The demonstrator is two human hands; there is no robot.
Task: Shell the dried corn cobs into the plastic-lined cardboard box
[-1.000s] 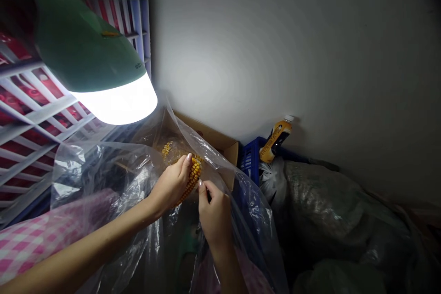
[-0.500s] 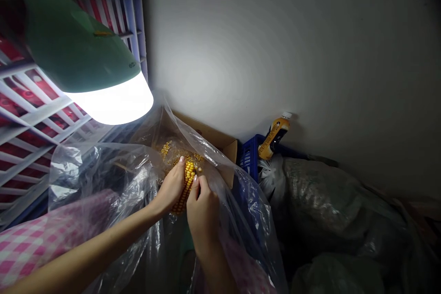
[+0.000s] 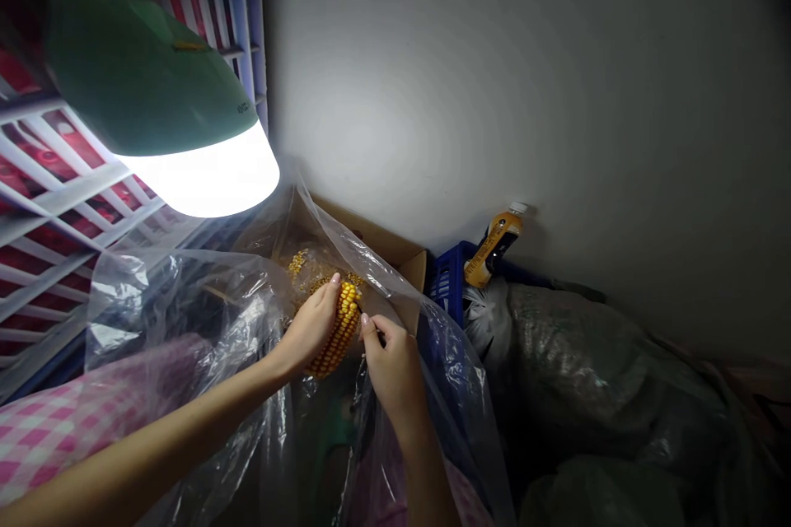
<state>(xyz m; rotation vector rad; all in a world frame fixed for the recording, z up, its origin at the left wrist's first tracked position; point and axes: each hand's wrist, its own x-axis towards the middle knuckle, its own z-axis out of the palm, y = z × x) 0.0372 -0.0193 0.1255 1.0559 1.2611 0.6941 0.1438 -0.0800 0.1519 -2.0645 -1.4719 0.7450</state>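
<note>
The left hand grips a corn cob, its fingers curled around the cob's near side and holding it tilted. The right hand is just beside the cob, its fingers pinched together at the cob's edge; whether they hold a kernel is too small to tell. The cob is inside a clear plastic bag, above loose kernels and a cardboard box. Right of the cob sit a blue crate and a yellow bottle; a lit lamp hangs up-left of it.
</note>
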